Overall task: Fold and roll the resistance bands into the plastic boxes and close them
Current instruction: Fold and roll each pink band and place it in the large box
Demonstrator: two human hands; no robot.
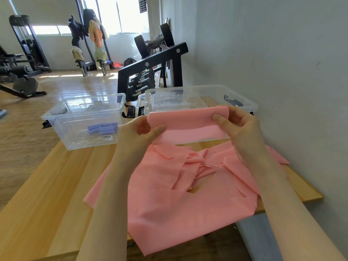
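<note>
Bright daylight from rear windows (116, 16); wide-angle edge distortion.

two boxes (84, 119) (199, 98) side by side on the table (37, 194) — band (178, 194) in front, rolls (102, 128) inside the left one.

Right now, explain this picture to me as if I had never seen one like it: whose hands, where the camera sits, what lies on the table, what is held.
There is no machine here. A person wears a camera on the head, looking down at their own hands. The left hand and right hand each pinch an end of a folded part of a pink resistance band with curled fingers; the rest of it lies crumpled on the wooden table. Behind stand two clear plastic boxes: the left box is open and holds rolled purple bands; the right box is also open.
</note>
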